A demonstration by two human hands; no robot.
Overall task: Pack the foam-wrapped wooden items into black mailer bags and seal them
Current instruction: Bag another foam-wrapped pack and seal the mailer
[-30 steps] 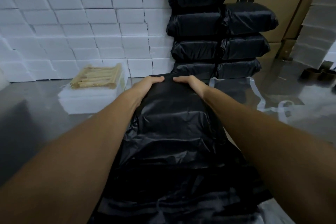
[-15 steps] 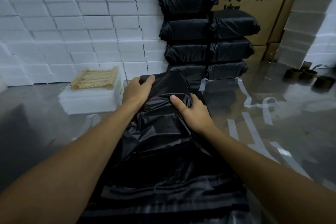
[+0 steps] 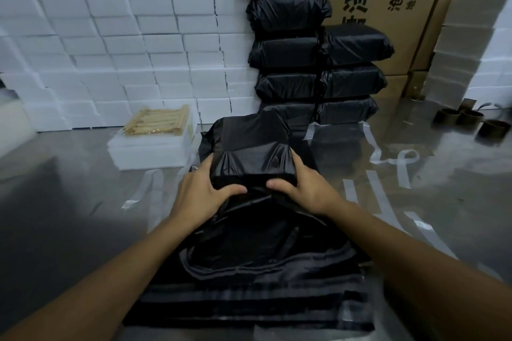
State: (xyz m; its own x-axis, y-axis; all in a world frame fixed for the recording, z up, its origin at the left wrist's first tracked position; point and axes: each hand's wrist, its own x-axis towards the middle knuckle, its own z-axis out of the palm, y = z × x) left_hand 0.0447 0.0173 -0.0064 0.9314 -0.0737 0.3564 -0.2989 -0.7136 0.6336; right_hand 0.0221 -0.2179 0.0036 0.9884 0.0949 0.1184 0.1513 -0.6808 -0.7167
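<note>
Both the left hand (image 3: 203,191) and right hand (image 3: 300,188) are gripping the filled black mailer bag (image 3: 250,158) mid-table, its bulk lying far of them, its loose mouth trailing near, long axis running near-to-far

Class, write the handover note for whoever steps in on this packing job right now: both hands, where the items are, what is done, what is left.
Left hand and right hand grip the filled end of the black mailer bag on the steel table; its open mouth lies toward you, unsealed.
Done: packed bags stacked against the foam wall.
Left: seal this bag, then pack the wooden items on the foam sheets, to the left.
</note>
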